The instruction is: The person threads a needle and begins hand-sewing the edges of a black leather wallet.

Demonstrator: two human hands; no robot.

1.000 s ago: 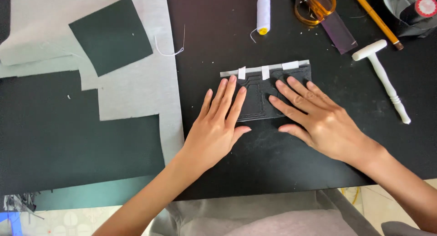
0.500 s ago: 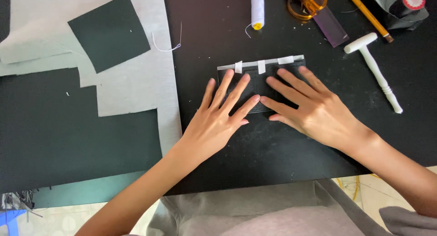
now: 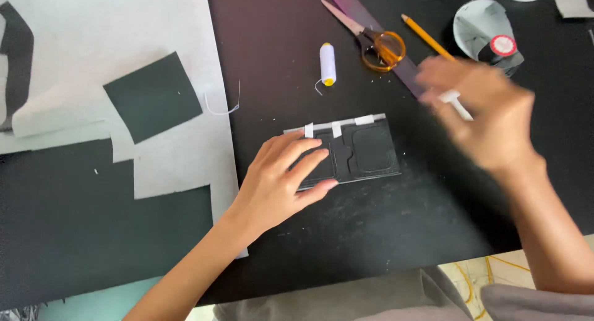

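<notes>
A: Status check. Our left hand (image 3: 281, 182) lies flat, fingers spread, pressing the left half of the dark layered panel (image 3: 365, 151) onto the black mat (image 3: 383, 234). Nothing is gripped, it only pins.

B: And the right hand (image 3: 489, 120)?

A: It's blurred, up and to the right of the panel, right at the white T-handled tool (image 3: 456, 104). We can't tell whether the fingers are closed on the tool or only near it.

B: How does the panel handle?

A: We judge it thin, light and semi-stiff, like leather or card. Pocket cut-outs are stacked on it, and three white tape tabs (image 3: 337, 128) hold the top edge. The layers likely shift if dragged.

B: Where do we take hold?

A: Flat palm pressure as now, or pinch the bare right edge, away from the tabs. We don't lift by a single layer.

B: What's beyond the fingertips?

A: A white thread spool (image 3: 327, 64), orange-handled scissors (image 3: 371, 39) and a yellow pencil (image 3: 427, 38), all well apart from the panel.
</notes>
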